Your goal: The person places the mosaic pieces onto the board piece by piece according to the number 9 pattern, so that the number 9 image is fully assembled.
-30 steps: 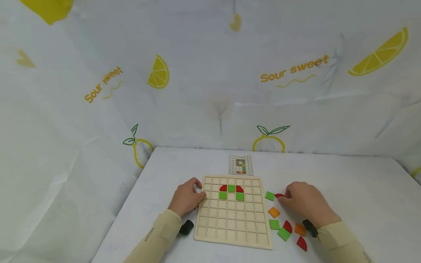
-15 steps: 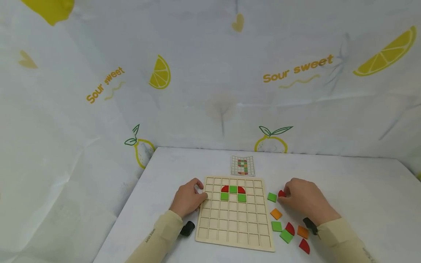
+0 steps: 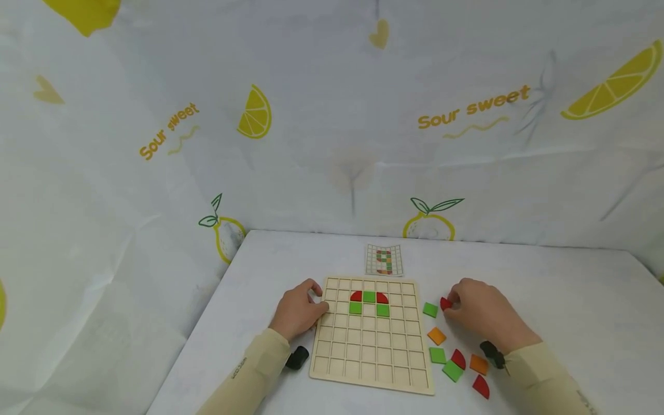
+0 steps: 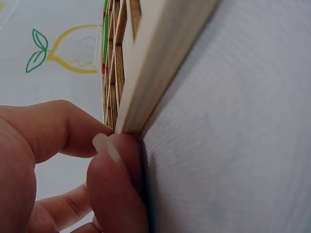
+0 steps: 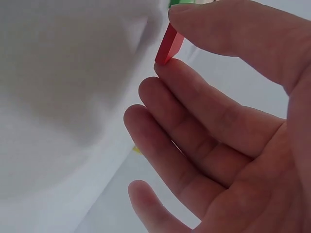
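In the head view my left hand (image 3: 298, 311) rests at the left edge of a wooden grid board (image 3: 365, 360), its thumb and fingers bent at the rim. The left wrist view shows the fingertips (image 4: 114, 160) right against the board's edge. My right hand (image 3: 482, 308) pinches a red quarter-circle tile (image 5: 169, 44) between thumb and index finger, beside a green square tile (image 3: 430, 309). The other right fingers are spread loosely. On the board, red quarter-circle tiles flank a green square tile (image 3: 369, 297) in one row, with two green squares in the row below.
Right of the board lie an orange square (image 3: 437, 336), green squares (image 3: 437, 355), red quarter-circles (image 3: 480, 386) and a darker orange square (image 3: 479, 364). A pattern card (image 3: 384, 260) lies behind the board. A white cloth printed with lemons (image 3: 428, 225) hangs behind the table.
The red quarter-circle tile has turned in my right fingertips, and that hand has shifted slightly away from the table's front. My left hand stays at the board's edge. The head view has shifted a little.
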A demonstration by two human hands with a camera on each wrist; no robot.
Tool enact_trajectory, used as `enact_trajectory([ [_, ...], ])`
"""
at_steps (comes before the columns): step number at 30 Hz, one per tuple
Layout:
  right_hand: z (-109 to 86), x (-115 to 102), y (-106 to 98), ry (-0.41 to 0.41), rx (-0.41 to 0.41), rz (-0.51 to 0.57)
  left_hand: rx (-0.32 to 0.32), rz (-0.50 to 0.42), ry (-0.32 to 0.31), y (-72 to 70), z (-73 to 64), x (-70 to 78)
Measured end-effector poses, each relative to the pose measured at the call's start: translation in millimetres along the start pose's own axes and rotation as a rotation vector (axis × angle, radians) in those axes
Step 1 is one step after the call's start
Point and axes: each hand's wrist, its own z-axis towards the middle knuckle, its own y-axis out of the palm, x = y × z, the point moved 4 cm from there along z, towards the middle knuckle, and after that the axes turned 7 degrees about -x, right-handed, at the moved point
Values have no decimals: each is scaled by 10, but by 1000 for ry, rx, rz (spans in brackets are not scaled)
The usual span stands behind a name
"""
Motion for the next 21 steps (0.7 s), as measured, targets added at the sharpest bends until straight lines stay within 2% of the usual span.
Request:
enact_trajectory([
  [6,8,-138,-36,-34,13,-1,2,-3,1,-4,-1,7],
  [21,75,-946,25,-214,56,-62,-12,-12,0,-23,-3,13],
])
